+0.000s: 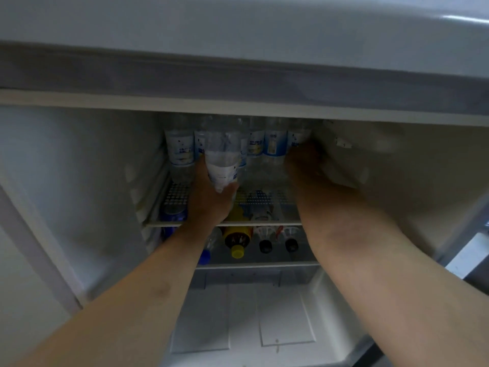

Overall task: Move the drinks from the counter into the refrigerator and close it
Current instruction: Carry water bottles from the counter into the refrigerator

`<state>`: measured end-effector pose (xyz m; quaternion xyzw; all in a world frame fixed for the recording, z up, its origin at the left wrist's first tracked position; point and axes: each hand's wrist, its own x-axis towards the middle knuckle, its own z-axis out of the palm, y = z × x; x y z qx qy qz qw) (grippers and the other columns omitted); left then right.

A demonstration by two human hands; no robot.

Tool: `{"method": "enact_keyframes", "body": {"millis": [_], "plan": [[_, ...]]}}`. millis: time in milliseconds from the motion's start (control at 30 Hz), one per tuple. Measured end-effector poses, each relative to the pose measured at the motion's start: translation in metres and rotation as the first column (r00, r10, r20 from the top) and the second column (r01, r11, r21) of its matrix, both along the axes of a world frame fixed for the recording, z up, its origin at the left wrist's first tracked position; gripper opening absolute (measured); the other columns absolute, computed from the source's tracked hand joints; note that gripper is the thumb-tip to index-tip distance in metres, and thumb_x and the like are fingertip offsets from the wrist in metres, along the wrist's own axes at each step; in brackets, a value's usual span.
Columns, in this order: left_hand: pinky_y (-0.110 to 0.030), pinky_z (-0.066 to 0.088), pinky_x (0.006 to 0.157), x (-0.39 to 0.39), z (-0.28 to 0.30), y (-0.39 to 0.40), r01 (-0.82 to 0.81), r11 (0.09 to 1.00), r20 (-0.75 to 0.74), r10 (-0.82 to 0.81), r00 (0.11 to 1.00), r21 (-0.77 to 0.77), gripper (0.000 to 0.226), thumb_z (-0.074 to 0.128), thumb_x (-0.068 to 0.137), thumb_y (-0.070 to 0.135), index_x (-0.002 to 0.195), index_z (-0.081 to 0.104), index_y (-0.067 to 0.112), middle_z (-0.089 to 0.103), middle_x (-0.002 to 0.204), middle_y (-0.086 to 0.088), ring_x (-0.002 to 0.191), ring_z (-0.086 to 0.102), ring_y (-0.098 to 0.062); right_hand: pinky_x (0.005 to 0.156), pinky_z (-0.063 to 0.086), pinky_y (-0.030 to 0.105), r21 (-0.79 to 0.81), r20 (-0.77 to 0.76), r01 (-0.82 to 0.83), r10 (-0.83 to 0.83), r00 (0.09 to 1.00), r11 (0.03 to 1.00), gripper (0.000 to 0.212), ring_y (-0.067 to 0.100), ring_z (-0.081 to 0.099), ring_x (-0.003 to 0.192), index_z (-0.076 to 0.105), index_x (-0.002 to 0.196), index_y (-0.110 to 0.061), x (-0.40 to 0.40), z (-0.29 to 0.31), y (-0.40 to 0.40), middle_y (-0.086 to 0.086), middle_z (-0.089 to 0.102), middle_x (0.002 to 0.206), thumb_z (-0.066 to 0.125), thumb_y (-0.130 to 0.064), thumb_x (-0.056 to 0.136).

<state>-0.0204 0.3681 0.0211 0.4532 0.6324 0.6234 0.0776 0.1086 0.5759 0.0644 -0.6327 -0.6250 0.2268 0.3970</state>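
From the head camera I look into the open white refrigerator [79,181], both of my bare arms reaching onto its upper perforated white wire shelf [260,198]. My left hand [211,200] is wrapped around the lower part of a clear plastic water bottle with a white and blue label [225,157]; the grip is closed on it, thumb on the near side, and the bottle stands tilted a little at the front of the shelf, just before the row behind it. That row of clear water bottles with blue and white labels [274,143] stands upright along the back of the same shelf, packed side by side. My right hand [304,160] is deep at the right end of the row, blurred and dim; it touches the rightmost bottle there, but I cannot tell how far that grip is open or whether it holds anything. On the shelf below lie a yellow bottle with a yellow cap [236,241] and two clear bottles with black caps [277,241], caps toward me. A blue can [173,214] shows through the left of the wire shelf. Lower still sits a clear plastic drawer [246,313].
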Motion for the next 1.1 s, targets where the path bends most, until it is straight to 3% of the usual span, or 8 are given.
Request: {"method": "enact_keyframes", "body": {"millis": [167,300,500,700,867,933,1033,1100], "plan": [[-0.027,0.039,0.101,0.0,0.002,0.0,0.011,1.0,0.033,-0.011,0.999,-0.017,0.083,0.077,0.083,0.015,0.149,0.028,0.023,0.045,0.147,-0.001,0.132,0.046,-0.017,0.109,0.043,0.044,0.022,-0.036,-0.012,0.013,0.999,1.0,0.052,0.032,0.048,0.132,0.041,0.145,-0.006,0.003,-0.006,0.001,0.018,0.047,0.145,0.059,-0.017,0.097],[-0.026,0.04,0.098,0.001,0.005,0.0,0.024,0.999,0.056,-0.022,0.998,-0.033,0.081,0.075,0.084,0.014,0.148,0.027,0.024,0.047,0.145,0.0,0.123,0.047,-0.011,0.112,0.037,0.039,0.022,0.113,0.015,-0.017,0.993,1.0,0.055,0.031,0.042,0.138,0.034,0.148,-0.003,0.003,-0.015,-0.005,0.018,0.039,0.151,0.054,-0.021,0.1],[-0.028,0.044,0.097,-0.001,0.008,0.0,0.047,0.998,0.102,-0.043,0.994,-0.034,0.076,0.074,0.085,0.012,0.146,0.03,0.023,0.05,0.14,0.001,0.115,0.049,-0.007,0.113,0.034,0.032,-0.059,0.097,-0.029,0.035,0.995,0.998,0.046,0.028,0.042,0.138,0.037,0.146,-0.003,0.001,-0.021,-0.01,0.017,0.04,0.151,0.046,-0.019,0.104],[-0.034,0.044,0.104,-0.001,0.008,-0.002,0.052,0.997,0.11,-0.046,0.993,-0.055,0.079,0.075,0.085,0.014,0.148,0.028,0.024,0.048,0.145,0.0,0.126,0.05,-0.014,0.11,0.042,0.035,-0.125,0.013,-0.108,0.11,0.994,0.986,0.053,0.028,0.048,0.133,0.038,0.145,-0.005,0.007,-0.022,-0.006,0.015,0.046,0.147,0.057,-0.019,0.097],[-0.038,0.044,0.106,-0.004,0.012,0.0,0.064,0.994,0.139,-0.051,0.989,-0.093,0.08,0.075,0.085,0.015,0.149,0.029,0.024,0.048,0.146,-0.002,0.127,0.05,-0.017,0.11,0.042,0.035,-0.059,-0.122,-0.116,0.108,0.987,0.991,0.055,0.029,0.048,0.133,0.037,0.147,-0.004,0.008,-0.021,-0.019,0.015,0.045,0.149,0.056,-0.018,0.097],[-0.037,0.044,0.105,-0.004,0.012,0.001,0.066,0.993,0.148,-0.05,0.988,-0.102,0.079,0.076,0.084,0.016,0.149,0.03,0.024,0.048,0.146,-0.002,0.127,0.051,-0.017,0.106,0.044,0.031,-0.009,-0.139,-0.124,0.122,0.983,0.992,0.044,0.028,0.052,0.128,0.048,0.139,-0.004,0.01,-0.022,-0.026,0.015,0.051,0.143,0.055,-0.017,0.097],[-0.031,0.042,0.101,0.0,0.013,0.003,0.072,0.993,0.123,-0.06,0.991,-0.092,0.076,0.076,0.084,0.016,0.146,0.034,0.023,0.05,0.144,-0.001,0.124,0.051,-0.014,0.093,0.051,0.032,0.082,-0.293,-0.21,0.225,0.929,0.974,0.007,0.026,0.063,0.109,0.067,0.093,-0.013,0.009,-0.024,-0.05,0.014,0.067,0.118,0.061,-0.017,0.093],[-0.029,0.041,0.099,0.004,0.015,0.006,0.088,0.992,0.1,-0.079,0.992,-0.094,0.074,0.076,0.084,0.017,0.145,0.035,0.02,0.05,0.144,-0.002,0.125,0.051,-0.016,0.09,0.056,0.044,0.051,-0.395,-0.342,0.333,0.856,0.938,0.016,0.026,0.067,0.094,0.065,0.075,-0.019,0.008,-0.024,-0.069,0.011,0.072,0.099,0.065,-0.021,0.092]]}}
